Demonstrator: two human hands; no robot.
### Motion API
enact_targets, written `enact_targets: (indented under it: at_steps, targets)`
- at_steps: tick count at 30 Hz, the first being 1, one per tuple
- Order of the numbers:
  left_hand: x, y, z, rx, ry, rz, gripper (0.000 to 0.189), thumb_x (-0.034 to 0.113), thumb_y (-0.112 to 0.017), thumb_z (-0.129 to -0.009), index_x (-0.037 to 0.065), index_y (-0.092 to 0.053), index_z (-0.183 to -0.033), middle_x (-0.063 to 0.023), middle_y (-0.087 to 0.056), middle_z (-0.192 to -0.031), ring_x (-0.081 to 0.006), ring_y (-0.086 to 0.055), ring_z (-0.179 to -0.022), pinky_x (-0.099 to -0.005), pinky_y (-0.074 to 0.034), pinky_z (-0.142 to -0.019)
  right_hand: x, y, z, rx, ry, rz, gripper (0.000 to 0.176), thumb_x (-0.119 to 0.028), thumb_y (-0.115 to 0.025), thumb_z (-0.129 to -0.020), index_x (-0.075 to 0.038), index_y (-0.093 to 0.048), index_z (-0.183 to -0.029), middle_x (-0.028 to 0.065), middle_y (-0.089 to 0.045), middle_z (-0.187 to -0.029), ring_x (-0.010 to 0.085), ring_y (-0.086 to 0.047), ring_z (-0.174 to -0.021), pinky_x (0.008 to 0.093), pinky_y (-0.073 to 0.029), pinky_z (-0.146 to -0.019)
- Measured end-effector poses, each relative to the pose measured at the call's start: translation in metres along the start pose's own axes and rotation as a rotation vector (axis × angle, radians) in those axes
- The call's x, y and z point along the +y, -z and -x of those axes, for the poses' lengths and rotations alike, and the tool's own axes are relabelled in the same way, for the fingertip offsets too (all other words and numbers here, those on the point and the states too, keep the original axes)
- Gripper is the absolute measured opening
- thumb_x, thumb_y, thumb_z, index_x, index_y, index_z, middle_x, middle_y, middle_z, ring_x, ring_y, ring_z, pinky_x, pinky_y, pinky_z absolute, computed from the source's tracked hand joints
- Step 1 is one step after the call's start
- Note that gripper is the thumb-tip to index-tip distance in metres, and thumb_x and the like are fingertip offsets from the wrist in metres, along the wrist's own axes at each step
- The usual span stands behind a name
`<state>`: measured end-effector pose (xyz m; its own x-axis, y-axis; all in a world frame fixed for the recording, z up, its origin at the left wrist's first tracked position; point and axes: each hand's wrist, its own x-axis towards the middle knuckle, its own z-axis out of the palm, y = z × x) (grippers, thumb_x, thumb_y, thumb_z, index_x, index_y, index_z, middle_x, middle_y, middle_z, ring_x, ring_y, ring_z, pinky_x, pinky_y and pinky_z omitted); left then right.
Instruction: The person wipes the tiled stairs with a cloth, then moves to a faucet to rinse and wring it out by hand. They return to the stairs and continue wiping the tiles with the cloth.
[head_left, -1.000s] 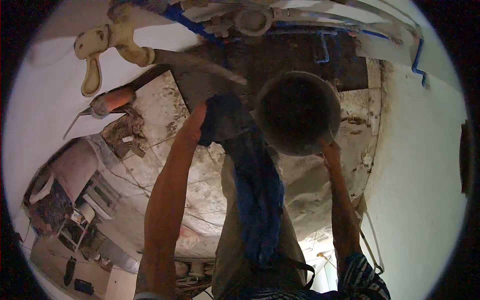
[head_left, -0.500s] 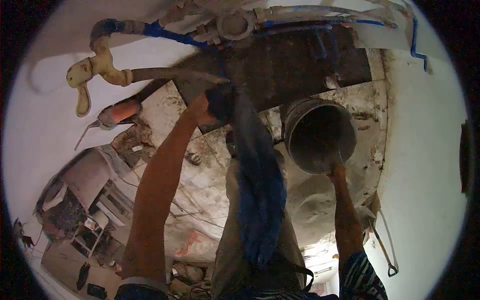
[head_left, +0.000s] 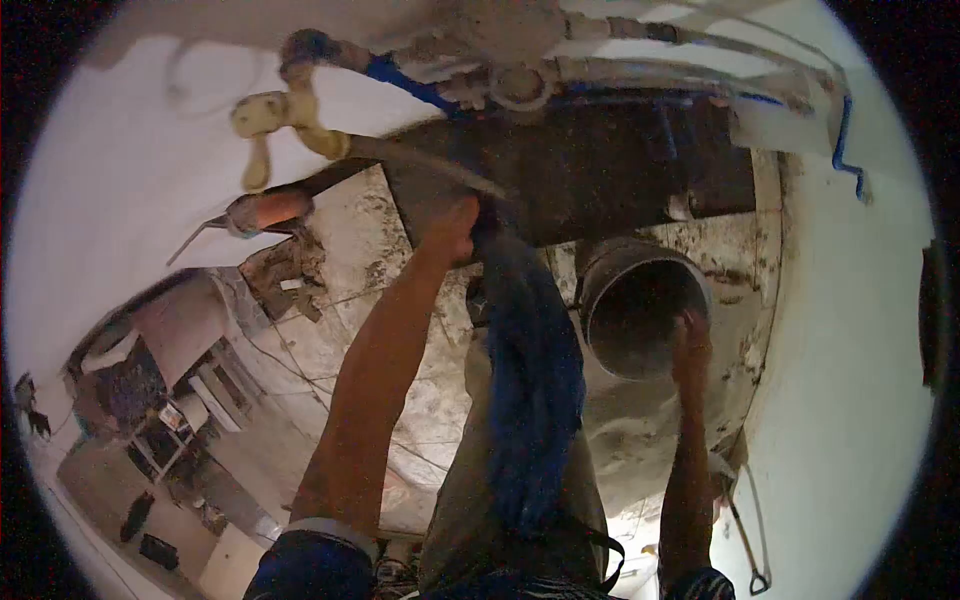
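Observation:
A long blue cloth (head_left: pixel 535 370) hangs down the middle, in front of grey-brown trousers. My left hand (head_left: pixel 460 230) is at its far upper end, fingers curled around dark fabric there; blur hides the exact grip. Just above that hand ends a short hose (head_left: pixel 425 160), which runs from a yellowish tap (head_left: pixel 262 115) on the wall. To the right, a dark round bucket (head_left: pixel 612 365) stands tilted, its mouth toward me. My right hand (head_left: pixel 692 345) is closed over the bucket's right rim, fingertips on the inside. What lies inside the bucket is too dark to make out.
Pipes with a round meter (head_left: pixel 520 88) cross the far wall above a dark panel (head_left: pixel 600 165). An orange caulking gun (head_left: pixel 270 210) lies at left, near a cluttered container (head_left: pixel 150 360). A long-handled tool (head_left: pixel 742 530) leans at the lower right. The tiled floor (head_left: pixel 360 230) is dirty.
The view has shifted, so the tap and pipes appear further right and the pipes lower. My right hand has moved up along the bucket's rim, and the bucket's mouth has turned slightly.

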<state>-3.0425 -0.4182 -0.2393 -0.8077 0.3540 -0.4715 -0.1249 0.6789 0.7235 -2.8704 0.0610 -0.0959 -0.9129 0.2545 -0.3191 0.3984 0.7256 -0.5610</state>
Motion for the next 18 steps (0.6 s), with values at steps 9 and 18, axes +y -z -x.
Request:
enact_targets:
  at_steps: [9, 18]
  targets:
    - [0.048, 0.061, 0.023, -0.074, -0.087, 0.014, 0.055, 0.020, -0.073, -0.083, 0.002, -0.055, -0.132, -0.0175, -0.057, -0.137, -0.0317, -0.057, -0.124, -0.0411, -0.042, -0.112, -0.477, -0.034, -0.051, -0.059, 0.781, -0.155, 0.051, -0.029, -0.068, -0.092, 0.001, -0.056, -0.132, 0.0197, -0.059, -0.126, 0.0341, -0.058, -0.115, 0.0444, -0.052, -0.093]
    - [0.006, 0.009, -0.016, -0.405, 0.299, 1.560, 0.040, 0.027, -0.067, -0.090, 0.006, -0.063, -0.124, -0.0125, -0.067, -0.122, -0.0268, -0.063, -0.113, -0.0406, -0.048, -0.106, -0.520, -0.083, -0.060, 0.215, 0.868, -0.220, 0.056, -0.017, -0.058, -0.084, 0.012, -0.052, -0.132, 0.0293, -0.052, -0.125, 0.0421, -0.052, -0.121, 0.0491, -0.052, -0.091]
